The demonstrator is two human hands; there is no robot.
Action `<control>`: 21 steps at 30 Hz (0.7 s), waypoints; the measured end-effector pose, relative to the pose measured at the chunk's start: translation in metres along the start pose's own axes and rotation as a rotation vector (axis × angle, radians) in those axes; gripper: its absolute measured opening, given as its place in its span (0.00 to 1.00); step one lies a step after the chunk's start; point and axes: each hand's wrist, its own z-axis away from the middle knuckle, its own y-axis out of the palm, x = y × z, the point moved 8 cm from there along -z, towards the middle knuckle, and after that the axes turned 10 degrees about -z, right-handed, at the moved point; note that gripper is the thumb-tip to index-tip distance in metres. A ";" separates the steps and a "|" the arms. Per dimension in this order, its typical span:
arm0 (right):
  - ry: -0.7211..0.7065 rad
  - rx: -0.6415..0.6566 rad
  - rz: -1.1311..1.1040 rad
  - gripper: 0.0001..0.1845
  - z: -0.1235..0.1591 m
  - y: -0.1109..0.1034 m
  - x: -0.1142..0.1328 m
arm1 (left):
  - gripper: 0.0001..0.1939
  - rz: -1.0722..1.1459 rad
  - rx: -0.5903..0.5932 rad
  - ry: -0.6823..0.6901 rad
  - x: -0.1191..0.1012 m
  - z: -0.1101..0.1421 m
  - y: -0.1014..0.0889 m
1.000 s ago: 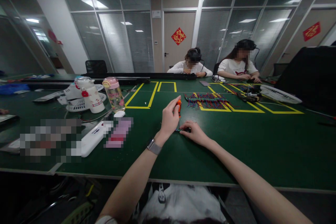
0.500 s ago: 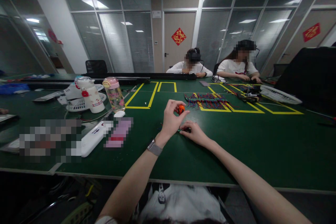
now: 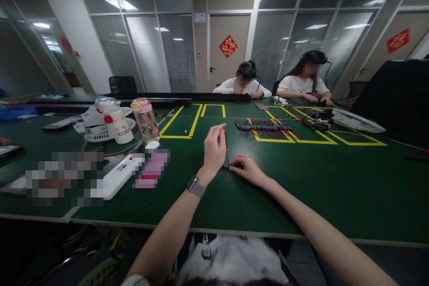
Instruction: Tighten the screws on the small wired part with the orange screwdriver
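Note:
My left hand is wrapped round an orange and black screwdriver, most of its handle hidden behind the fingers. Its thin shaft points down at a small green circuit board on the table. My right hand pinches the board's right side between thumb and fingers. Something dark beside those fingertips is too small to make out. Beyond the hands lies a bundle of small green boards with red and blue wires.
A pink-lidded bottle, a white jug and a long white case stand or lie to the left on the green table. Yellow tape marks rectangles on it. Two people sit across; a white rack lies at right.
My left hand has turned on the screwdriver, its back now facing more towards me and the shaft showing below. The right hand stays in place at the board.

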 end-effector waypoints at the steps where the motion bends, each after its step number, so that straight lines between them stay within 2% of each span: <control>1: 0.003 0.000 -0.004 0.06 0.000 0.000 0.000 | 0.14 0.063 0.011 -0.015 0.002 0.000 0.002; 5: 0.015 -0.001 -0.008 0.06 0.000 -0.001 0.002 | 0.10 0.232 0.066 -0.066 0.007 0.000 0.010; 9: 0.018 -0.003 -0.012 0.06 0.000 -0.001 0.001 | 0.07 0.181 0.042 -0.086 0.006 -0.001 0.005; 12: 0.009 -0.007 -0.002 0.06 0.000 -0.001 0.001 | 0.10 0.137 0.031 -0.077 0.004 -0.002 0.002; 18: -0.009 -0.007 0.010 0.06 0.000 0.000 0.000 | 0.14 0.466 0.215 -0.165 0.010 -0.002 0.023; 19: -0.007 -0.007 0.007 0.06 0.000 0.000 -0.001 | 0.13 0.449 0.201 -0.163 0.011 -0.002 0.022; 21: -0.002 -0.008 0.002 0.06 0.000 0.000 -0.002 | 0.10 0.274 0.090 -0.126 0.013 -0.003 0.011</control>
